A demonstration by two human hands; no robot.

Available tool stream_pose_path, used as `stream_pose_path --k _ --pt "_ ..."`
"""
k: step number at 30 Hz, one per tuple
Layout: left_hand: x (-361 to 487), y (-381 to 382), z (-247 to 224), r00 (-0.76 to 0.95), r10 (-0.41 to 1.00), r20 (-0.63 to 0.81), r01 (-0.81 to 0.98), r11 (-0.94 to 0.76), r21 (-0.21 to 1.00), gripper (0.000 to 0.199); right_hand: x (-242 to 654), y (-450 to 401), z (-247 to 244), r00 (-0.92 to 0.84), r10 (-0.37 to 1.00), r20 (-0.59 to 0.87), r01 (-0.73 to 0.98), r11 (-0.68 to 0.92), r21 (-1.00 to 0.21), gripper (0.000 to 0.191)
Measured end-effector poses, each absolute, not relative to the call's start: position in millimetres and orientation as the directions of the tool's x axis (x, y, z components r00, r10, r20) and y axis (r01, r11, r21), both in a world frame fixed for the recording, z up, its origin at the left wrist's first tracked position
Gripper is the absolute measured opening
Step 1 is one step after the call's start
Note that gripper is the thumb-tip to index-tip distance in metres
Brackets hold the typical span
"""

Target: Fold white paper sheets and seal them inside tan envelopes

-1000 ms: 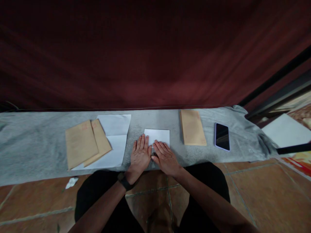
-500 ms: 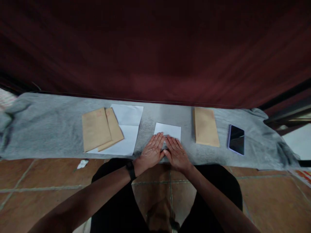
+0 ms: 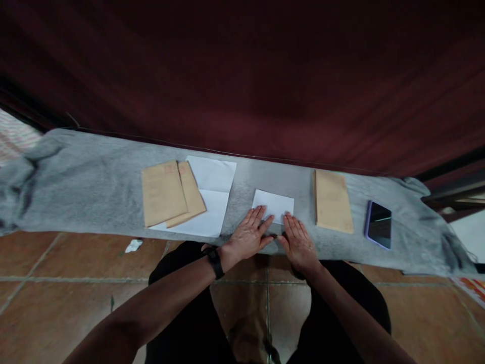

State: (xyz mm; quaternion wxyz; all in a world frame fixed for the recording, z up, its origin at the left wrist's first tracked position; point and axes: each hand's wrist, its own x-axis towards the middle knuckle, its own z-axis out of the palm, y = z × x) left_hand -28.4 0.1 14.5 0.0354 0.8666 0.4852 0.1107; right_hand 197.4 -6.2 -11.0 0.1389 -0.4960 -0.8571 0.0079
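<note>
Smooth matt paper sheet (image 3: 276, 205), fuzzy cloth (image 3: 94, 187)

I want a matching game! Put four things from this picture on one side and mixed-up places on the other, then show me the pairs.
Things:
1. phone
2. watch
3. small paper
4. scrap

Places:
A. partly under the left hand
B. on the tiled floor
C. right of the brown stack
D. on the left wrist

Pairs: 1-C, 2-D, 3-A, 4-B
</note>
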Motion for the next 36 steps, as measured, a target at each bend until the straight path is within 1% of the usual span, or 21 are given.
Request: stream_pose_path --k 4,6,11,13,16,21,24,28,30,33,36 --pt "-27.3 -0.3 14.6 0.502 0.85 0.162 0.831 -0.526 0.182 0.067 202.7 1.5 4.3 -0.451 0.873 0.187 0.87 0.477 -0.124 0.062" --pt "-26.7 0.3 14.6 0.497 0.851 0.169 0.832 -0.523 0.187 0.065 197.0 11.5 14.1 -0.45 0.874 0.182 0.869 0.476 -0.135 0.059" --pt "-27.7 4.2 14.6 0.486 0.859 0.158 0.835 -0.51 0.205 0.058 164.8 33.6 20.0 -0.495 0.856 0.149 0.815 0.517 -0.264 0.055" --pt "-28.8 5.7 12.8 0.489 0.86 0.146 0.835 -0.51 0.208 0.056 155.4 35.3 12.8 -0.502 0.85 0.162 0.811 0.527 -0.253 0.054" --pt "-29.1 7.4 7.8 0.477 0.866 0.149 0.842 -0.499 0.205 0.055 151.9 32.9 -0.1 -0.491 0.847 0.205 0.824 0.528 -0.206 0.052" --pt "-25.6 14.3 -0.2 0.373 0.911 0.177 0.893 -0.405 0.199 0.057 156.0 30.6 -7.3 -0.471 0.846 0.252 0.836 0.519 -0.18 0.051" --pt "-21.2 22.6 -1.9 0.317 0.934 0.163 0.918 -0.346 0.195 0.058 154.7 31.4 -4.6 -0.455 0.856 0.244 0.843 0.502 -0.192 0.05" --pt "-13.8 38.5 0.1 0.258 0.961 0.103 0.946 -0.272 0.176 0.058 150.0 33.9 -0.2 -0.414 0.884 0.215 0.857 0.458 -0.234 0.048" --pt "-11.1 48.0 1.1 0.234 0.968 0.094 0.953 -0.247 0.173 0.059 147.9 35.7 1.6 -0.388 0.897 0.21 0.864 0.434 -0.254 0.048" --pt "-9.7 59.7 -0.2 0.212 0.968 0.137 0.954 -0.236 0.184 0.059 146.0 38.2 3.4 -0.367 0.904 0.221 0.868 0.418 -0.269 0.048" --pt "-10.3 64.4 -3.6 0.199 0.96 0.196 0.953 -0.236 0.191 0.059 145.7 39.6 3.8 -0.356 0.906 0.228 0.876 0.408 -0.257 0.048"
